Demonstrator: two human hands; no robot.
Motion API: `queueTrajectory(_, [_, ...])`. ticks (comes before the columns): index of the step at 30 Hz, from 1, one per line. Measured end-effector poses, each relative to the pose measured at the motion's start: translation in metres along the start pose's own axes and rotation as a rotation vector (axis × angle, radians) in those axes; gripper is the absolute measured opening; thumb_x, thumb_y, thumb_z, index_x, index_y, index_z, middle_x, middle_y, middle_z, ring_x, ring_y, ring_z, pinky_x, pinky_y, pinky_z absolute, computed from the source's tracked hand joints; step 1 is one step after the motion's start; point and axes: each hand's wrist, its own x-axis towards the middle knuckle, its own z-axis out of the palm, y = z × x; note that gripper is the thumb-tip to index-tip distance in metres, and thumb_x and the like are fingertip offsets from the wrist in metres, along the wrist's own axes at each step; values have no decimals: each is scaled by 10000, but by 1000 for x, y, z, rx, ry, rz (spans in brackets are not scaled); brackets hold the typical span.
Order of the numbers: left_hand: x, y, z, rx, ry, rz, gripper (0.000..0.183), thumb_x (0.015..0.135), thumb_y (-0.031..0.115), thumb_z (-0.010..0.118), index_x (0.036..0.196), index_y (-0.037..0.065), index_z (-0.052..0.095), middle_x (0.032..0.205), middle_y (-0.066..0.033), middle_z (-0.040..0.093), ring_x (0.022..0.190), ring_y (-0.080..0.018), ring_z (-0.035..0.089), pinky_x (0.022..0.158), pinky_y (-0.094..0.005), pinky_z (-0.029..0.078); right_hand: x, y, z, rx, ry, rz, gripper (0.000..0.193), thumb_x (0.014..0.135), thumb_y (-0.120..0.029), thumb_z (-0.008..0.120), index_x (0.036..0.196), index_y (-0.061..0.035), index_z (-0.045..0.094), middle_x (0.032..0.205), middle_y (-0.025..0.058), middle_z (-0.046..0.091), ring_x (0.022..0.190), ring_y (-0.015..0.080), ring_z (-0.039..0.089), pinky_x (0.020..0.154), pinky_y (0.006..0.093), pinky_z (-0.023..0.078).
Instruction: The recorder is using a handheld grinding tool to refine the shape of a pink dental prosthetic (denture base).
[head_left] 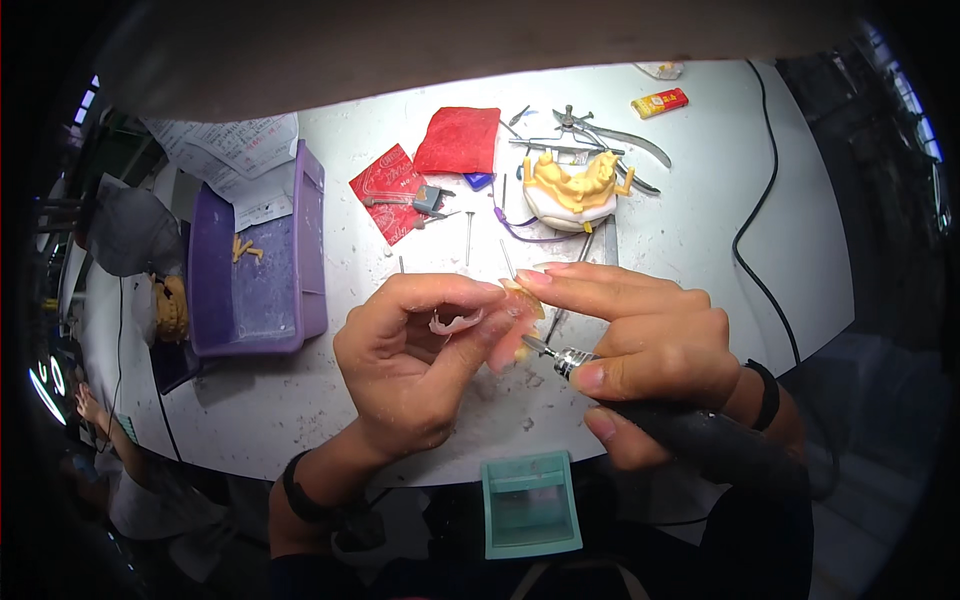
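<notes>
My left hand (pixel 410 360) pinches a small pink and clear dental appliance (pixel 470 320) between thumb and fingers above the white table (pixel 700 220). My right hand (pixel 640 350) grips a black rotary handpiece (pixel 690 435) like a pen, its silver tip and burr (pixel 535 346) touching the appliance's right end. The right index finger stretches over to steady the piece. A yellow dental cast on a white base (pixel 575 190) sits beyond the hands.
A purple tray (pixel 300 300) with small yellow bits lies at left, papers (pixel 230 150) behind it. Red wax sheets (pixel 458 140), pliers (pixel 590 135), pins and a lighter (pixel 660 102) lie at the back. A teal box (pixel 530 500) hangs at the front edge. A black cable (pixel 760 200) runs right.
</notes>
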Motion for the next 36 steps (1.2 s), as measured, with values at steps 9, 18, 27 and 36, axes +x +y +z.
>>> queueTrajectory(9, [2, 5, 2, 69, 12, -31, 211, 865, -101, 636, 1040, -19, 550, 908, -142, 666, 843, -147, 665, 755, -243, 528, -2, 1, 0, -11, 43, 13, 306, 756, -95, 673, 1043, -76, 567, 623, 90, 625, 1048, 474, 652, 954, 613, 471])
queueTrajectory(18, [0, 8, 8, -120, 80, -154, 193, 868, -60, 656, 1030, -20, 559, 909, -122, 660, 853, -121, 656, 783, -226, 515, -2, 0, 1, -20, 30, -16, 317, 741, -67, 669, 1042, -69, 566, 649, 101, 630, 1038, 462, 660, 945, 621, 475])
queueTrajectory(27, [-1, 1, -2, -23, -23, -30, 217, 877, -125, 620, 1073, -73, 546, 1021, -207, 667, 955, -177, 671, 841, -274, 555, -1, -1, 0, -18, 29, -4, 353, 743, -49, 655, 1074, -77, 536, 623, 89, 602, 1047, 477, 651, 946, 633, 468])
queueTrajectory(36, [-3, -2, 0, -58, -18, -27, 220, 872, -128, 623, 1062, -61, 536, 1030, -212, 664, 979, -198, 675, 856, -286, 554, -3, -1, 2, -42, 33, -22, 344, 743, -40, 652, 1059, -84, 520, 627, 83, 591, 1044, 482, 651, 941, 637, 467])
